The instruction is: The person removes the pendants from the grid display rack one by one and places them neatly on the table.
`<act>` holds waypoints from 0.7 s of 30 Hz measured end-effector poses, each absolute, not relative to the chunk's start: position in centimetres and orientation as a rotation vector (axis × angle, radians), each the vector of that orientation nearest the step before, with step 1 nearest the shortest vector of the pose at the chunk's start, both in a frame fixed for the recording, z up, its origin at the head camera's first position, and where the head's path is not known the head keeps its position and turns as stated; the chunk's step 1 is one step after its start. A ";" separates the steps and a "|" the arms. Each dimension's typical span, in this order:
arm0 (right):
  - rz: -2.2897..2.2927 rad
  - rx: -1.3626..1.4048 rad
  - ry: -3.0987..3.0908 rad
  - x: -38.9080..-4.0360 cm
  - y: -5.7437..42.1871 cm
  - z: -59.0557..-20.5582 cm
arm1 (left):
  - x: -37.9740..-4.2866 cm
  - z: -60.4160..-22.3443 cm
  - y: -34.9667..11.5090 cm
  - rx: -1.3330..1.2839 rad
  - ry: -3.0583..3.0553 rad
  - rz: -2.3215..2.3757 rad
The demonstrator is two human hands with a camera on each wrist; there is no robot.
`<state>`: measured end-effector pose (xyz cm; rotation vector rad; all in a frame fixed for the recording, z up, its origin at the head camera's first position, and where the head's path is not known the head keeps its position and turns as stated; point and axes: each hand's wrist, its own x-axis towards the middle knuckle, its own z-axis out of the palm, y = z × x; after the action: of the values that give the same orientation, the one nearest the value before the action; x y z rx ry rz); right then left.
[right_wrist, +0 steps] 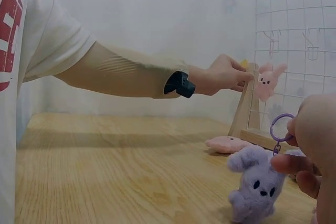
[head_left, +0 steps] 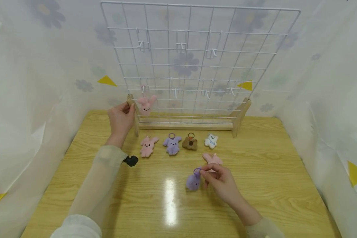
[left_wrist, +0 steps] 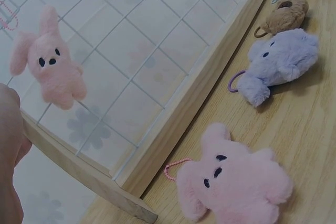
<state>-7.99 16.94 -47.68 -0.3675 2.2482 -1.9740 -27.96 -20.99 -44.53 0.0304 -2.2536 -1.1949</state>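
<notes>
My left hand (head_left: 121, 120) grips the top of the wooden upright (left_wrist: 79, 169) at the left end of a white wire grid rack. Beside it, a pink plush bunny keychain (head_left: 146, 107) hangs from a lower hook. Over the table's near middle, my right hand (head_left: 221, 181) pinches the purple ring (right_wrist: 272, 129) of a purple plush bunny keychain (right_wrist: 257, 184), which dangles below the fingers. Behind that hand lies another pink plush (head_left: 213, 159), partly covered by it.
Along the rack's foot lie a pink bunny (head_left: 147, 147), a purple plush (head_left: 173, 145), a brown plush (head_left: 190, 143) and a white plush (head_left: 211, 141). Several white hooks, one at the upper left (head_left: 142, 44), sit on the grid in two rows. Pale curtains enclose the table.
</notes>
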 end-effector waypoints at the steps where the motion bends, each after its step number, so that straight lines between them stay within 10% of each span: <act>1: -1.974 -0.349 2.253 -8.2 16.9 -47.7 | -28.0 -44.5 -21.0 0.030 -2.252 -1.193; 21: -1.987 -0.269 2.219 -11.9 16.5 -48.5 | -28.1 -44.6 -21.0 0.029 -2.237 -1.211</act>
<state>-11.92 16.49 -48.53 -0.2685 2.2194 -1.9872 -28.10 -21.02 -44.59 0.0288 -2.2368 -1.2108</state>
